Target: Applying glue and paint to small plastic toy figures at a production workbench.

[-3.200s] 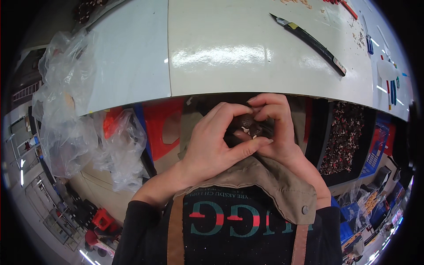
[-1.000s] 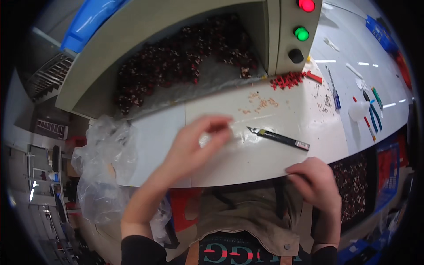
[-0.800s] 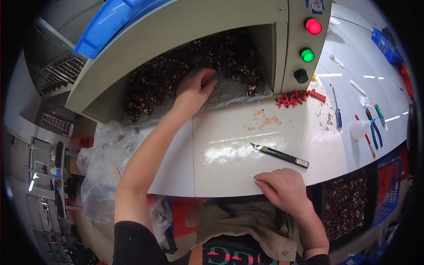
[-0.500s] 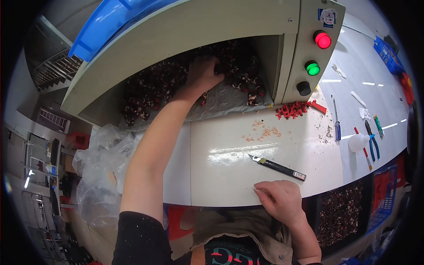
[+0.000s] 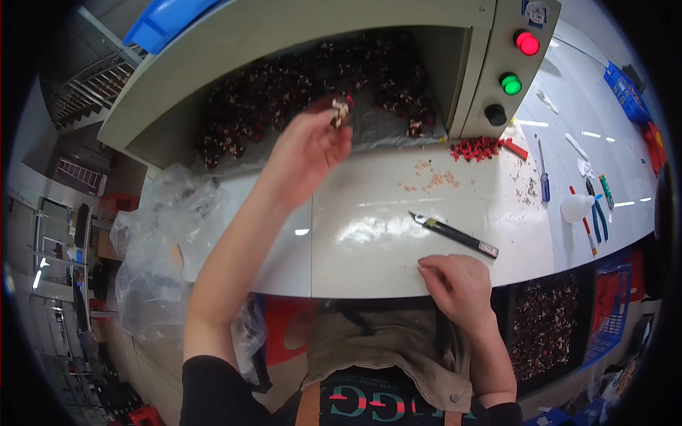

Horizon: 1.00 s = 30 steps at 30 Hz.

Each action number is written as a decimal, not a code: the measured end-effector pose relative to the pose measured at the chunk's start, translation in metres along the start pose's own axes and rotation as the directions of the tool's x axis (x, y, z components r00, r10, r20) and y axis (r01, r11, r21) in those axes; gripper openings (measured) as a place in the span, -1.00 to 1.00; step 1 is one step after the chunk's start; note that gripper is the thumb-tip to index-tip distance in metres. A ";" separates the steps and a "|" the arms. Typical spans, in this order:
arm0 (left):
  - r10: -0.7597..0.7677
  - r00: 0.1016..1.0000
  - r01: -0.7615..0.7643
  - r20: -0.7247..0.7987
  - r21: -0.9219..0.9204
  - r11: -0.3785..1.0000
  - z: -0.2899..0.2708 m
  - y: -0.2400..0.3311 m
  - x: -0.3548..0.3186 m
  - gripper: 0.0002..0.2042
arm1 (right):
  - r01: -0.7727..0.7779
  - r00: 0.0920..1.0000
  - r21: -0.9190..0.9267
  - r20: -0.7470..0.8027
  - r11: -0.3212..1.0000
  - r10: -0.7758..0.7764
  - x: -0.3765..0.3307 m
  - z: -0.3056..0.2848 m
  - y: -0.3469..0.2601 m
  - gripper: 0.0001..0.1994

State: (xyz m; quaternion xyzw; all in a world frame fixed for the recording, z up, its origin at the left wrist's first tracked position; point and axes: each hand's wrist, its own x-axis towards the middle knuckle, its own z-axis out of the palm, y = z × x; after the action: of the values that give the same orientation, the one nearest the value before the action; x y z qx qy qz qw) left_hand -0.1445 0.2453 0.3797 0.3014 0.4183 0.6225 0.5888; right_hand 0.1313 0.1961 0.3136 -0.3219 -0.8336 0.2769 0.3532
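- Left hand (image 5: pixel 305 156): fingertips pinched on a small lumpy dark-brown, red and cream piece (image 5: pixel 340 112), which juts past them.
- Just beyond the grip: pile of similar dark lumpy pieces (image 5: pixel 277 89) on a crinkled grey sheet (image 5: pixel 376 130), inside the opening of a beige box-like machine (image 5: pixel 270 28).
- Right of grip, slightly bodyward: scattered pale tan slivers (image 5: pixel 440 179) on a glossy off-white tabletop (image 5: pixel 369 266).
- Farther right: heap of small bright-red pieces (image 5: pixel 474 149).
- Right and bodyward of grip: slim black utility knife (image 5: pixel 455 233), blade end pointing left.
- Farther right, beyond the grip: lit round red button (image 5: pixel 527 42).
- Right hand (image 5: pixel 458 284): well bodyward of the grip, near the table's front edge, fingers curled in; cannot tell whether it holds anything.
- Left and bodyward of grip: crumpled clear plastic bags (image 5: pixel 160 248).
- Far right: blue-handled screwdriver (image 5: pixel 545 186).
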 end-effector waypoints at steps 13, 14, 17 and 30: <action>-0.517 0.840 0.539 0.164 -0.355 0.763 -0.083 -0.293 -0.206 -0.38 | -0.247 0.969 0.598 0.179 0.762 0.173 -0.194 0.159 0.101 -0.68; -0.522 0.836 0.545 0.170 -0.375 0.750 -0.085 -0.306 -0.209 -0.39 | -0.280 0.960 0.590 0.187 0.757 0.210 -0.204 0.164 0.104 -0.66; -0.496 0.850 0.527 0.179 -0.337 0.780 -0.085 -0.328 -0.210 -0.40 | -0.230 0.973 0.489 0.131 0.841 0.190 -0.216 0.171 0.108 -0.62; -0.476 0.851 0.524 0.220 -0.306 0.795 -0.063 -0.359 -0.209 -0.43 | -0.168 0.984 0.349 0.110 0.922 0.138 -0.235 0.165 0.128 -0.71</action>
State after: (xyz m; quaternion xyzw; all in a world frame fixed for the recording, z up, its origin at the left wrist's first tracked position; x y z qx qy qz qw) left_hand -0.0008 0.0133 0.0604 0.1091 0.3237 0.4882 0.8031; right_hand 0.1755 0.0671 0.0303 -0.3047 -0.7559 0.4634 0.3478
